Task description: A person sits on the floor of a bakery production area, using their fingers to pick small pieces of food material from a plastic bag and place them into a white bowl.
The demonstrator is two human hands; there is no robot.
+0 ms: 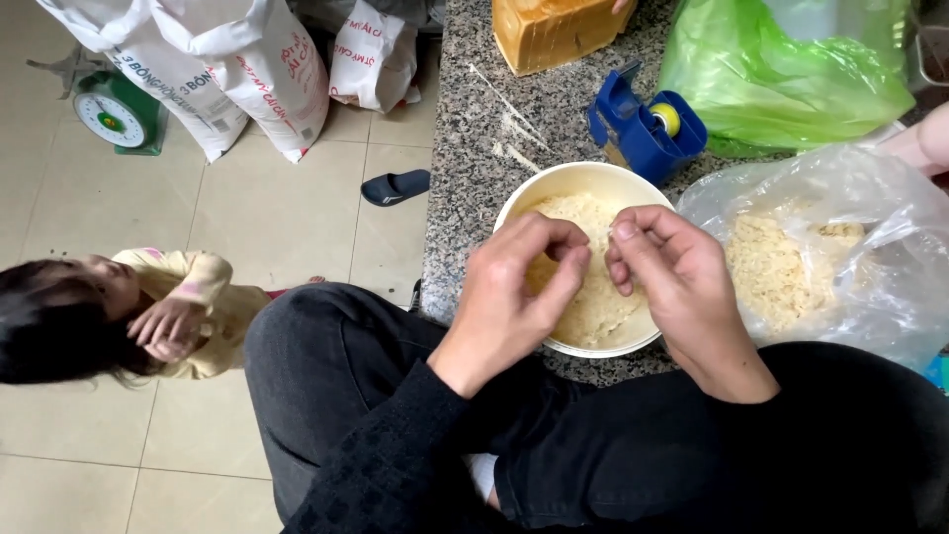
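1. Left hand [514,297] held over the near side of a round white bowl [554,185]; fingers curled inward, thumb meeting fingertips in a pinch. Whether a crumb sits in the pinch cannot be told.
2. Right hand [682,287] just beside it, over the bowl's right half; fingertips likewise bunched and bent toward the left hand. The two sets of fingertips are near each other, not clearly touching. Contents of this pinch also hidden.
3. Bowl stands on a speckled granite counter [465,198], at its near edge, right in front of the person's lap. It holds pale yellow crumbs [593,307], heaped.
4. Clear plastic bag [840,247] just right of the bowl, touching it, with more of the same crumbs inside.
5. Behind the bowl: blue tape dispenser [643,129]; farther back a loaf of bread [549,30] and a green plastic bag [791,69].
6. On the tiled floor to the left: a child in a yellow top [188,307], white sacks [247,69], a green kitchen scale [114,114], a dark slipper [395,186].
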